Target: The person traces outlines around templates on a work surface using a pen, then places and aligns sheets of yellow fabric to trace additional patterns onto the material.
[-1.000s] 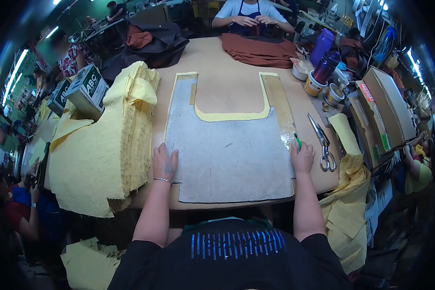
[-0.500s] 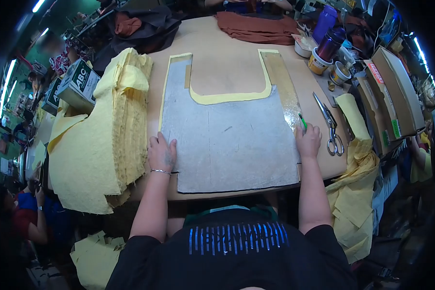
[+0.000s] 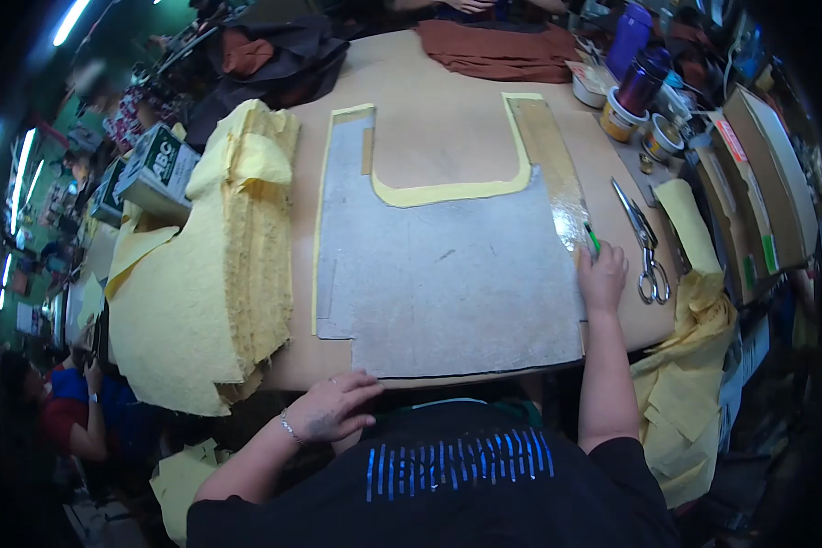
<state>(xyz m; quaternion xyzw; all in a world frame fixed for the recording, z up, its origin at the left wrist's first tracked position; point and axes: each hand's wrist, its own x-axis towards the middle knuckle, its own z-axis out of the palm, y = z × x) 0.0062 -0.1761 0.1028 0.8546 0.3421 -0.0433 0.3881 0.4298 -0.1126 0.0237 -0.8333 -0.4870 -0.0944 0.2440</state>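
Observation:
A grey, U-notched template [image 3: 447, 283] lies flat on the table, with a yellow fabric piece [image 3: 447, 193] showing along its left side and around the notch. My right hand [image 3: 603, 279] rests at the template's right edge, fingers closed on a green pen [image 3: 593, 239] that points up and away. My left hand [image 3: 340, 406] is at the table's front edge, by the template's lower left corner. Its fingers are stretched out and hold nothing; whether the fingertips touch the template I cannot tell.
A thick stack of yellow fabric [image 3: 237, 256] stands at left beside ABC tins [image 3: 160, 169]. Metal scissors [image 3: 644, 242] lie to the right, near a yellow fabric roll [image 3: 688, 224] and cardboard boxes [image 3: 758, 183]. Brown fabric [image 3: 493, 50] and tubs [image 3: 621, 119] sit farther back.
My left hand has left the template's left edge and come down toward me to the table's front edge. The right hand keeps the pen at the right edge. The view has shifted slightly.

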